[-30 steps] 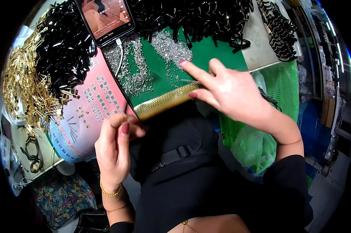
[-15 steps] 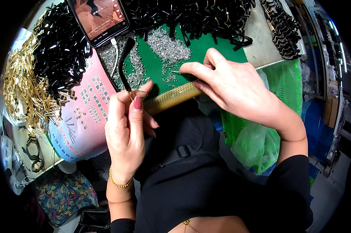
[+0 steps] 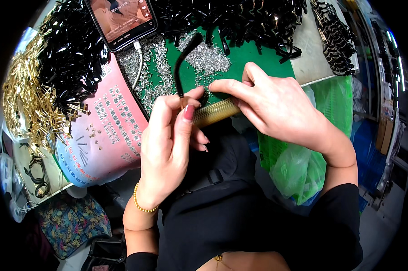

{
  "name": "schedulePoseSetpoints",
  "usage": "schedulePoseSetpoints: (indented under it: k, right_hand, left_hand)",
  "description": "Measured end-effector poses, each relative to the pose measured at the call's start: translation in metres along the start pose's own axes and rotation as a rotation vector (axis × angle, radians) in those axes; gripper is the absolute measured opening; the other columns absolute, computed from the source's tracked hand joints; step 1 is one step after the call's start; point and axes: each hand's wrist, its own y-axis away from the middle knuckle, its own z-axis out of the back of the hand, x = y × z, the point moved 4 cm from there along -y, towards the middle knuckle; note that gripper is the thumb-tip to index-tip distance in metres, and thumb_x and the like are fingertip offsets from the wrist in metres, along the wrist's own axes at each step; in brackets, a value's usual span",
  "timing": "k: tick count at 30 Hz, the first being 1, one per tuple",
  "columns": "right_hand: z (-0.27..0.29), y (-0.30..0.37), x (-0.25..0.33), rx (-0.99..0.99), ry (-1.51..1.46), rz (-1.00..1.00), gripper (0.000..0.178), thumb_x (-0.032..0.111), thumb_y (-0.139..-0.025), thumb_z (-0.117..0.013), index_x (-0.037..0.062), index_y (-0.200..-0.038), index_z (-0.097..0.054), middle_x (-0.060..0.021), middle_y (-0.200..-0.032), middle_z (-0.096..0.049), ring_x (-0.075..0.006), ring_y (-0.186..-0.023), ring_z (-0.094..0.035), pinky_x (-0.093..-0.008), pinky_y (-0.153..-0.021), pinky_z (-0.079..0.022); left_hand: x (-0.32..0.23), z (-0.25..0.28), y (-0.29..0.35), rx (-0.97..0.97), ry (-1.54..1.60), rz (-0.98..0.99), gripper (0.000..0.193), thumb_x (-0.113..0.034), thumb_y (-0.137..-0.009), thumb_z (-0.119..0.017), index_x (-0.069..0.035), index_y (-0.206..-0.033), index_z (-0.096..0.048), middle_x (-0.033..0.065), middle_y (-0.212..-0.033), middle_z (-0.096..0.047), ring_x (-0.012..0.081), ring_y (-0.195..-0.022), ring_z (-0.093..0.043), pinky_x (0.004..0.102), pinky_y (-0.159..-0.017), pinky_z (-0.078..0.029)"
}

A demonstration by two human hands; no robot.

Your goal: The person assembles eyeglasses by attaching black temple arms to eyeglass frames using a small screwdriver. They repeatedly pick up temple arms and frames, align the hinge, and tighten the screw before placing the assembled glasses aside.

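Note:
My left hand (image 3: pixel 170 140) is closed in a pinch on a black glasses temple (image 3: pixel 180 67). The temple stands upright from the fingertips, its curved tip pointing away from me, its metal hinge end between thumb and index finger. Close by on the right, my right hand (image 3: pixel 276 106) has its fingers bent, the index fingertip almost at the left fingers. Whatever lies in its fingers is too small or hidden to name. Both hands are over a gold mesh-patterned roll (image 3: pixel 217 112) along the near edge of the green mat (image 3: pixel 249 56). Beyond them lies a pile of tiny silver screw-like pieces (image 3: pixel 206 58).
A phone (image 3: pixel 122 22) with a white cable stands at the back left. Black temples (image 3: pixel 73 49) and gold metal parts (image 3: pixel 30 90) are heaped left, beside a pink printed sheet (image 3: pixel 118 117). More black pieces (image 3: pixel 240 18) lie along the back. A green plastic basket (image 3: pixel 337 104) hangs right.
My left hand has moved right with the temple, closer to my right hand. A silver tip seen earlier at my right index finger no longer shows clearly. The view has shifted slightly.

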Motion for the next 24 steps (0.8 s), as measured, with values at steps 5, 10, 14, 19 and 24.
schedulePoseSetpoints:
  k: [5,10,14,19,24]
  right_hand:
    - [0.001,-0.004,0.001,0.074,0.035,-0.019,0.047,0.013,-0.092,-0.060,0.0241,-0.137,-0.055,-0.0175,-0.092,-0.057,-0.0313,-0.062,-0.065,-0.0420,-0.053,-0.052]
    - [0.002,-0.008,0.013,0.115,-0.363,0.039,0.046,0.014,-0.097,-0.053,0.0214,-0.142,-0.048,-0.0187,-0.098,-0.060,-0.0328,-0.065,-0.067,-0.0422,-0.056,-0.053]
    - [0.006,-0.019,0.042,0.540,-1.180,-0.360,0.046,0.012,-0.104,-0.046,0.0124,-0.150,-0.036,-0.0009,-0.090,-0.056,-0.0085,-0.061,-0.059,-0.0241,-0.053,-0.050]
    - [0.003,-0.022,0.043,0.509,-1.299,-0.366,0.048,0.012,-0.104,-0.045,0.0126,-0.151,-0.034,0.0003,-0.088,-0.054,-0.0067,-0.056,-0.056,-0.0215,-0.049,-0.048]
    - [0.006,-0.022,0.042,0.537,-1.373,-0.442,0.045,0.013,-0.105,-0.048,0.0089,-0.147,-0.034,-0.0022,-0.093,-0.056,-0.0068,-0.054,-0.054,-0.0220,-0.046,-0.043]
  left_hand:
    - [-0.002,0.018,0.018,-0.099,-0.087,0.005,0.019,-0.017,-0.110,-0.047,0.000,-0.118,-0.052,0.0151,-0.109,-0.070,0.0080,-0.064,-0.063,0.0216,-0.055,-0.055]
    - [0.006,0.028,0.023,-0.168,-0.206,0.011,0.028,-0.013,-0.108,-0.052,0.002,-0.129,-0.062,0.0072,-0.086,-0.070,0.0066,-0.061,-0.063,0.0201,-0.054,-0.054]
    - [0.007,0.027,0.021,-0.228,-0.228,-0.051,0.021,-0.005,-0.104,-0.057,0.003,-0.120,-0.067,0.0060,-0.079,-0.071,0.0080,-0.060,-0.066,0.0217,-0.054,-0.053]
    - [0.009,0.025,0.019,-0.237,-0.383,-0.160,0.021,-0.003,-0.101,-0.060,0.001,-0.120,-0.067,0.0072,-0.077,-0.071,0.0099,-0.058,-0.067,0.0245,-0.052,-0.052]
    - [0.011,0.022,0.021,-0.296,-0.880,-0.497,0.027,0.001,-0.091,-0.068,0.004,-0.118,-0.067,0.0121,-0.080,-0.070,0.0225,-0.058,-0.066,0.0317,-0.053,-0.051]
